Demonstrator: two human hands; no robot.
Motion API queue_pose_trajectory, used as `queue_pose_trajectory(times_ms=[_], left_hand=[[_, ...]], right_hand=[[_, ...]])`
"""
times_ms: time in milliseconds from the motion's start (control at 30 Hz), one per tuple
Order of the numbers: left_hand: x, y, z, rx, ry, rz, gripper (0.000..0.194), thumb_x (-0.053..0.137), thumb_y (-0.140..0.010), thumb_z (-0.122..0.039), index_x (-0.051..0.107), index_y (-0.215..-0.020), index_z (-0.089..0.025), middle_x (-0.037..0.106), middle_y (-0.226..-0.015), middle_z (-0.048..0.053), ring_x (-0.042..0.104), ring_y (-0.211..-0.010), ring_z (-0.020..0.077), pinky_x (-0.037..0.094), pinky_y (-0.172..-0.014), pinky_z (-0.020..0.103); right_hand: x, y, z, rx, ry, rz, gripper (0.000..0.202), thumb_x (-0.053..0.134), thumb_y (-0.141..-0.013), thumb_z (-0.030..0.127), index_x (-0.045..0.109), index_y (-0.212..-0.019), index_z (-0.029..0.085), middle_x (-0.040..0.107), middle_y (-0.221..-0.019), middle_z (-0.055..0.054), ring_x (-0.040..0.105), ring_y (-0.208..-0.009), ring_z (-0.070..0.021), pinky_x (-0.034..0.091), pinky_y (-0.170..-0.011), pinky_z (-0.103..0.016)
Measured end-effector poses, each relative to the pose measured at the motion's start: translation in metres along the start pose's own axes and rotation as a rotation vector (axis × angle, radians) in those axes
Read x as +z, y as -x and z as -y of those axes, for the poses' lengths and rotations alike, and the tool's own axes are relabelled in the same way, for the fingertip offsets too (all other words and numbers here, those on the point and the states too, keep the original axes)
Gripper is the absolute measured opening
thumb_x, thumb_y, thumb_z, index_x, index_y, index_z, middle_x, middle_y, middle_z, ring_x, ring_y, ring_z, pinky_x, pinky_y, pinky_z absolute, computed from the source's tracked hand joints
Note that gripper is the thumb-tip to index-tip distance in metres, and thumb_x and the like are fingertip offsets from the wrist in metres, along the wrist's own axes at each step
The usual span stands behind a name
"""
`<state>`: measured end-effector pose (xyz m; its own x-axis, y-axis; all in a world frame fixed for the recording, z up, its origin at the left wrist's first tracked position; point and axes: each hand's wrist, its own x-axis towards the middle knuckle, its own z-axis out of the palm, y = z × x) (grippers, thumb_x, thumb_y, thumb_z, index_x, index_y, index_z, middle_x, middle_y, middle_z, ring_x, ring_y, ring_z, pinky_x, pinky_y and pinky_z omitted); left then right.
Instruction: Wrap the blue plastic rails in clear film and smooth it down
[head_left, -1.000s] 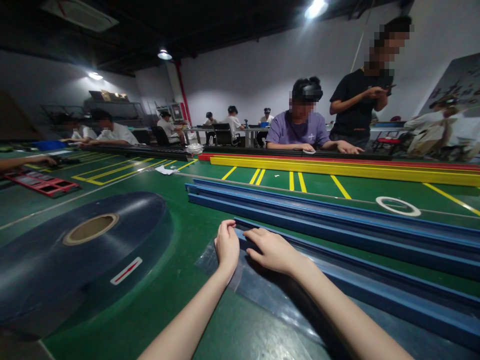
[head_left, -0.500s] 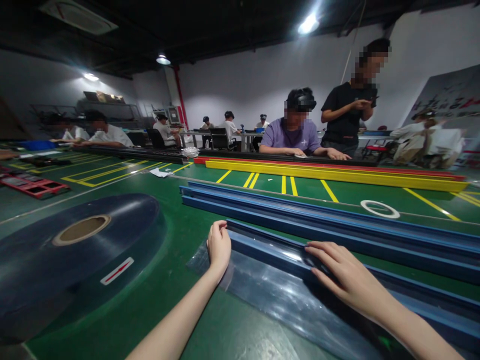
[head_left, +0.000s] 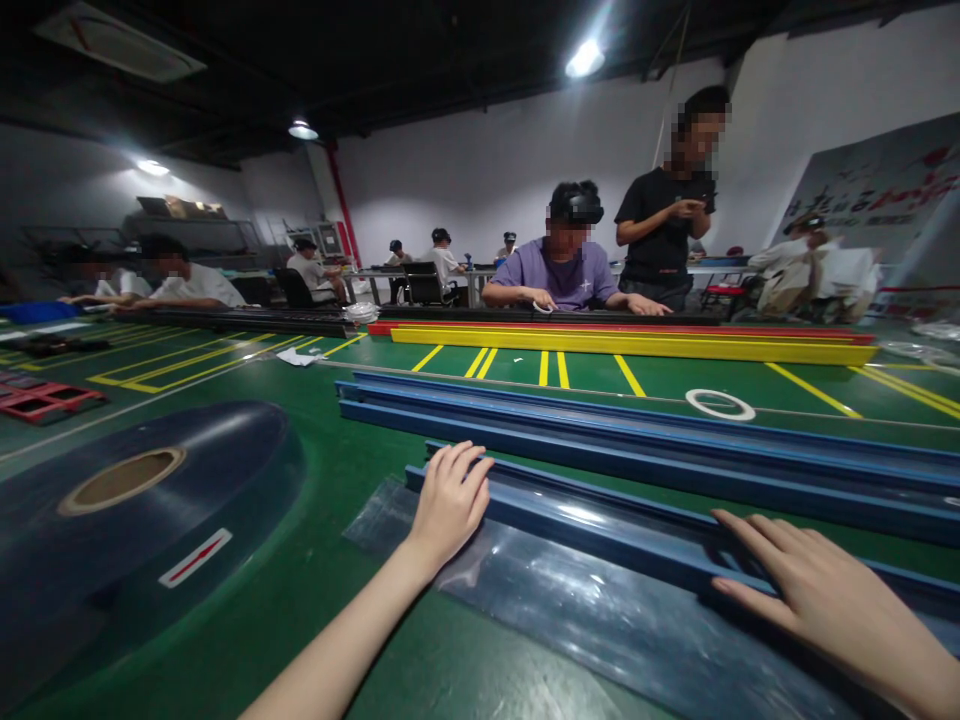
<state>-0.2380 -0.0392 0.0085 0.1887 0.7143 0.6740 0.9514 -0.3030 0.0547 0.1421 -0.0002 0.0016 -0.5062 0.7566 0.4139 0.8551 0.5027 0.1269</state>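
A long blue channel [head_left: 637, 549] runs from the middle toward the right edge, with clear plastic film [head_left: 570, 610] lying along its near side and sticking out past its left end. My left hand [head_left: 452, 500] rests over the channel near that end, fingers lying across the rim and slightly apart. Farther right, my right hand [head_left: 810, 590] is spread on the channel, thumb at the near wall and fingers at the far wall. Neither hand is closed round anything.
Behind lies another blue channel [head_left: 525, 420], then yellow [head_left: 600, 345] and red bars. A large film roll [head_left: 247, 450] fills the left. A white ring [head_left: 720, 404] lies at the right on the green table [head_left: 390, 640]. People work across the table.
My right hand has slid right along the channel. My left hand's fingers have opened and now lie over the rim, baring the channel's left end. The view has shifted slightly right.
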Motion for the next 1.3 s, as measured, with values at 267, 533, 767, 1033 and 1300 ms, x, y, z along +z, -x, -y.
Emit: queue_pose_trajectory(times_ms=[267, 533, 767, 1033, 1300], left_hand=[[0.014, -0.032, -0.064, 0.171, 0.118, 0.241, 0.032, 0.038, -0.085, -0.034, 0.052, -0.109, -0.019, 0.058, -0.105, 0.007, 0.049, -0.101, 0.0189, 0.035, -0.091, 0.037], [0.038, -0.052, -0.104, 0.174, 0.033, 0.287, 0.034, 0.032, -0.086, -0.036, 0.056, -0.099, -0.017, 0.059, -0.085, 0.007, 0.052, -0.083, 0.0206, 0.040, -0.076, 0.034], [0.037, -0.052, -0.075, 0.183, -0.070, 0.269, 0.029, 0.032, -0.085, -0.028, 0.058, -0.092, -0.016, 0.057, -0.080, 0.008, 0.052, -0.078, 0.0198, 0.040, -0.071, 0.033], [0.030, -0.048, -0.029, 0.201, -0.153, 0.290, 0.031, 0.031, -0.083, -0.023, 0.058, -0.097, -0.015, 0.059, -0.081, 0.007, 0.053, -0.077, 0.0190, 0.042, -0.071, 0.032], [0.024, -0.037, 0.039, 0.215, -0.176, 0.257, 0.042, 0.023, -0.083, -0.023, 0.059, -0.102, -0.014, 0.063, -0.095, 0.008, 0.056, -0.086, 0.0192, 0.043, -0.077, 0.031]], right_hand=[[0.005, -0.005, 0.002, -0.035, 0.054, -0.005, 0.060, 0.043, -0.070, 0.063, 0.059, -0.109, 0.020, 0.065, -0.094, -0.013, 0.060, -0.084, -0.0266, 0.048, -0.072, -0.039], [0.000, -0.029, 0.032, -0.097, 0.063, -0.008, 0.062, 0.038, -0.074, 0.061, 0.057, -0.109, 0.013, 0.064, -0.092, -0.014, 0.060, -0.078, -0.0232, 0.047, -0.069, -0.035], [-0.003, -0.048, 0.059, -0.049, -0.004, 0.056, 0.067, 0.033, -0.076, 0.062, 0.054, -0.113, 0.011, 0.062, -0.098, -0.015, 0.057, -0.085, -0.0254, 0.043, -0.074, -0.038], [-0.005, -0.055, 0.070, -0.080, -0.087, 0.051, 0.065, 0.033, -0.078, 0.060, 0.046, -0.121, 0.015, 0.058, -0.107, -0.013, 0.054, -0.093, -0.0237, 0.040, -0.078, -0.038], [-0.010, -0.013, 0.009, 0.007, 0.069, 0.024, 0.066, 0.032, -0.076, 0.064, 0.049, -0.117, 0.016, 0.058, -0.106, -0.012, 0.052, -0.092, -0.0238, 0.037, -0.079, -0.038]])
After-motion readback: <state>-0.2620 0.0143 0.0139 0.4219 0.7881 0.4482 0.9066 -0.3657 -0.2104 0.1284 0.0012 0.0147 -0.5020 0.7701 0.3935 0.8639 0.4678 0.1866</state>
